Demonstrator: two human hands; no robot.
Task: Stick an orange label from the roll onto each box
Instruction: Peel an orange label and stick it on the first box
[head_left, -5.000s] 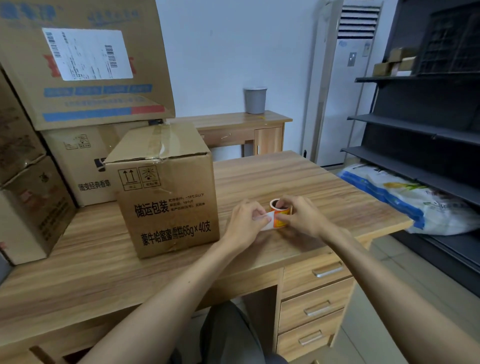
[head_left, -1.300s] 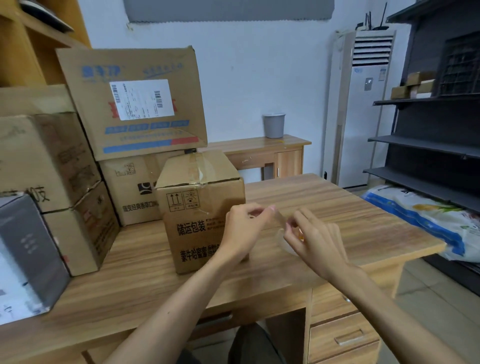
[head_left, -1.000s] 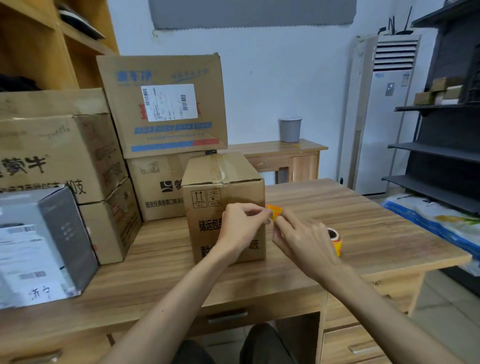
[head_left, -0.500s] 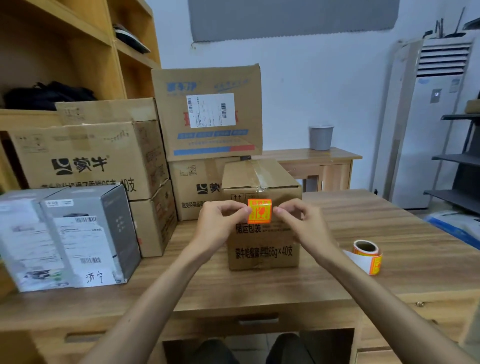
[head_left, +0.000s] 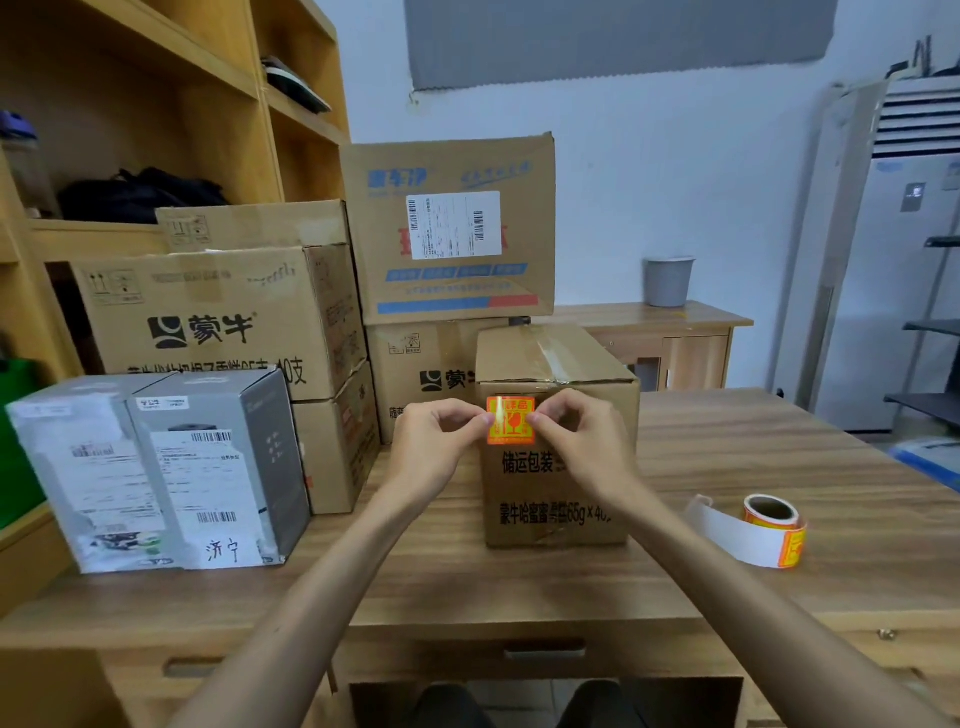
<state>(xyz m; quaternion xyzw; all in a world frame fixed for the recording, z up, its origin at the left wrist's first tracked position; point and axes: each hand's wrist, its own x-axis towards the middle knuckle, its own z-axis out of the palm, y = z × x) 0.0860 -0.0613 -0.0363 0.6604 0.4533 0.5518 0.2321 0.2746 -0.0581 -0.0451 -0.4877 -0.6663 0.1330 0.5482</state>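
A small taped cardboard box (head_left: 558, 483) stands in the middle of the wooden desk (head_left: 519, 582). An orange label (head_left: 510, 421) sits against the upper left of its front face. My left hand (head_left: 436, 441) pinches the label's left edge and my right hand (head_left: 582, 441) pinches its right edge. I cannot tell whether the label is fully stuck down. The label roll (head_left: 774, 530) lies on the desk to the right, with a strip of white backing paper trailing from it.
Several larger cardboard boxes (head_left: 447, 228) are stacked behind and to the left. A grey box (head_left: 171, 467) with white shipping labels stands at the left front. Wooden shelving (head_left: 156, 104) rises at the left. A side table with a grey cup (head_left: 667, 280) stands behind.
Both hands peeled a label off the roll, left the roll on the desk and carried the label to the small box's front face, where they now hold it slightly higher than half a second ago.
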